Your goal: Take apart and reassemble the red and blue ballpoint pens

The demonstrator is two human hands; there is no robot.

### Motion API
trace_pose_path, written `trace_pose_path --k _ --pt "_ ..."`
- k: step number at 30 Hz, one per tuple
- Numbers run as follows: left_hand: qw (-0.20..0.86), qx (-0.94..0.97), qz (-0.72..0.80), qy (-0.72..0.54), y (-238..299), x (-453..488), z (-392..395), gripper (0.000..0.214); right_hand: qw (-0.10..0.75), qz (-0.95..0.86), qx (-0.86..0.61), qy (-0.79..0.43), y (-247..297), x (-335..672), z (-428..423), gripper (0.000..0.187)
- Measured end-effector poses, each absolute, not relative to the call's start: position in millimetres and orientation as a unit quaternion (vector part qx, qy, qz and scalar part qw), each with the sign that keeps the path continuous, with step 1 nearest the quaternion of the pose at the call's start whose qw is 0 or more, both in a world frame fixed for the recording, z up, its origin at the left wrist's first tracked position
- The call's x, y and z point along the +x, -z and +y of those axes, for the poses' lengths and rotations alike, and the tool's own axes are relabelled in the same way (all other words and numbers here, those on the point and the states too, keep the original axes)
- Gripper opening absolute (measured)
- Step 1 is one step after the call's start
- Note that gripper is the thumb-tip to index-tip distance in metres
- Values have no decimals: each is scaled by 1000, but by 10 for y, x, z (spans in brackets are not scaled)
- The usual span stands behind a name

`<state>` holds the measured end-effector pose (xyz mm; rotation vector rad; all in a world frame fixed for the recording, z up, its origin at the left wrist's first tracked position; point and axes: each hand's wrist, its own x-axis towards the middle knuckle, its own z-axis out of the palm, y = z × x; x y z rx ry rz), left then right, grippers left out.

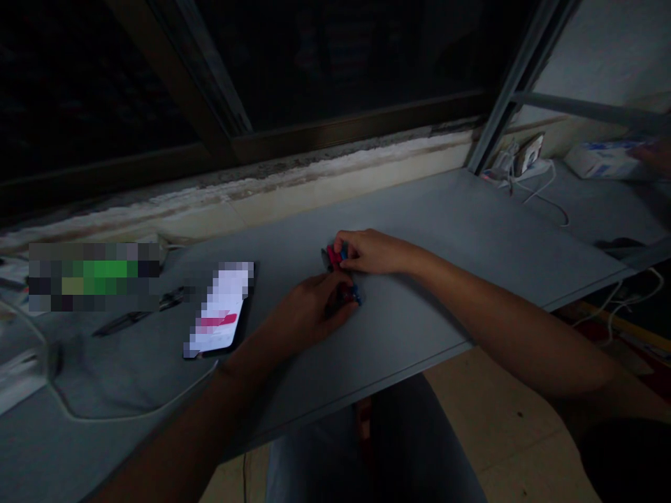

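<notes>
My left hand (309,311) rests on the grey table (445,230) with its fingers curled around small red and blue pieces (355,295) that I cannot make out clearly. Just beyond it, my right hand (370,251) pinches another small red and blue piece (335,255) with the fingertips. The two hands sit close together near the middle of the table. The scene is dim and the pieces are mostly hidden by the fingers.
A phone (220,318) with a lit screen lies left of my left hand. A dark pen-like tool (139,318) lies further left. A white cable (63,391) loops along the near left. A power strip with plugs (521,164) and a white box (602,159) sit at the far right.
</notes>
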<state>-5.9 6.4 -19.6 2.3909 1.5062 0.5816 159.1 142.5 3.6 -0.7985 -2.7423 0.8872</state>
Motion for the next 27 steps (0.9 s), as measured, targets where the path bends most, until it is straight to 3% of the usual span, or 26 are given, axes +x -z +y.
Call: trace_pose_path --k 4,10,18,23,27 --pt "100 820 537 -168 137 -66 44 19 64 -920 -255 -291 -38 1605 1434 11" --pt "86 818 554 -128 108 -53 49 18 46 -941 -272 -196 -35 1654 1343 13" --pt "79 814 564 -112 109 -88 59 28 56 -935 -266 -227 -24 1625 1392 17" --pt "111 793 571 -180 90 -87 53 32 64 -931 -281 -225 -51 1649 1454 30" --pt "121 779 543 -288 -64 21 -95 37 48 -941 -260 -211 -48 1663 1513 23"
